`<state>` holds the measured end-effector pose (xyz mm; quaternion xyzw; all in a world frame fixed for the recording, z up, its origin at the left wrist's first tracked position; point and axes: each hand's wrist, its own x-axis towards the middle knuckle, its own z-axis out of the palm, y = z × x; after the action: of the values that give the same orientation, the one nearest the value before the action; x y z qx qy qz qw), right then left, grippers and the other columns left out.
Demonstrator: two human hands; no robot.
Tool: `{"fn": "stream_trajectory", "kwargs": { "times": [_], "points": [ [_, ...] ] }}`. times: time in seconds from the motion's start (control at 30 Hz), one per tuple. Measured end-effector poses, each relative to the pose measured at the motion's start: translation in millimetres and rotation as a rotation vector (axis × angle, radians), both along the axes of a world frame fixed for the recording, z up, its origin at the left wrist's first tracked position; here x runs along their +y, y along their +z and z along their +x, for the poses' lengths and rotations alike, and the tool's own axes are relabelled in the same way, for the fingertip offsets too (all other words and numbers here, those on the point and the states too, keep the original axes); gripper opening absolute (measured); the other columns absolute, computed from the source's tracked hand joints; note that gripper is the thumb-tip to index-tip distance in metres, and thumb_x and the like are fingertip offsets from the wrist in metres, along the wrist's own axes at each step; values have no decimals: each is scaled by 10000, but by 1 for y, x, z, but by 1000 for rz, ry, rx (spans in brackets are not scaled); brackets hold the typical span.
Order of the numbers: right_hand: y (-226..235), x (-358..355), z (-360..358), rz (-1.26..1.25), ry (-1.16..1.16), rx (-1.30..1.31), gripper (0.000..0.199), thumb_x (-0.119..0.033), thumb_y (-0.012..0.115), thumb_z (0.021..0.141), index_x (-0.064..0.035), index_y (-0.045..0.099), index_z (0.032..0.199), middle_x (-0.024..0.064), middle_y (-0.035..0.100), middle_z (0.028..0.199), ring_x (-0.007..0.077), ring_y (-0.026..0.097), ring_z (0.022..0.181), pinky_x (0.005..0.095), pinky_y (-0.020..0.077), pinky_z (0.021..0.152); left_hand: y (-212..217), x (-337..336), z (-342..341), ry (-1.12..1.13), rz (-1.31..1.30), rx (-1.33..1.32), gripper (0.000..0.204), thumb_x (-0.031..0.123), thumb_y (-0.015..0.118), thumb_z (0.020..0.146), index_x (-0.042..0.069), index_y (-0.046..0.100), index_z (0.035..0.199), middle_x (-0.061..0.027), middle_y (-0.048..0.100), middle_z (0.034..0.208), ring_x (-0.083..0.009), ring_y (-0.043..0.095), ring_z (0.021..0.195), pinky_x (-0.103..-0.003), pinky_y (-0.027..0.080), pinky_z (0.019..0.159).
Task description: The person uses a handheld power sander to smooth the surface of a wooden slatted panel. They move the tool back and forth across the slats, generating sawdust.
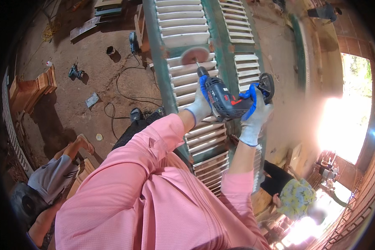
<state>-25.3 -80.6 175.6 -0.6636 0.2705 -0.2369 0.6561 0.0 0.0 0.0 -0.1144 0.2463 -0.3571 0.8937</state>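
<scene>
Here, both gloved hands, left (201,105) and right (256,112), grip the dark blue power drill (225,100), whose spinning pink sanding disc (195,54) is best kept flat, lightly pressed, on the white-slatted green-framed wooden shutter (187,79).

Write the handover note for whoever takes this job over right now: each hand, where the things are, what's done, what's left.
Left hand: gloved, gripping the front of the power drill.
Right hand: gloved, gripping the drill's handle end.
The drill carries a round sanding disc, spinning and pressed on a green rail of the louvered shutter panel lying below.
Done: cannot tell which slats are already sanded; most look pale, the frame green.
Left: probably the rest of the frame and slats. Mind the cord on the floor and a seated person at the left.
</scene>
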Motion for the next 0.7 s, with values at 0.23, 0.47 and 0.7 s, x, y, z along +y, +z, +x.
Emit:
{"fn": "stream_trajectory", "kwargs": {
  "times": [0.23,0.47,0.7],
  "points": [
    [-16,-26,-10,31,-105,-114,198,-10,707,827,30,645,1011,76,659,871,165,628,659,313,573,625,-7,-33,20,-144,130,-18,554,647,535,871,117,679,942,-118,706,853,-327,680,730,-493,582,747],
    [-26,-38,-29,-37,-213,-159,213,-42,666,858,71,606,1029,109,620,760,205,627,650,339,559,650,4,-47,20,-270,107,-64,532,619,602,844,105,698,947,-116,714,866,-313,680,742,-479,581,764],
    [-18,-38,-66,28,-190,-132,219,-19,710,845,54,651,1042,94,655,898,170,623,673,330,572,639,15,-40,-13,-311,119,-28,533,624,600,844,118,709,971,-116,721,898,-312,687,784,-473,580,799]
  ]
}}
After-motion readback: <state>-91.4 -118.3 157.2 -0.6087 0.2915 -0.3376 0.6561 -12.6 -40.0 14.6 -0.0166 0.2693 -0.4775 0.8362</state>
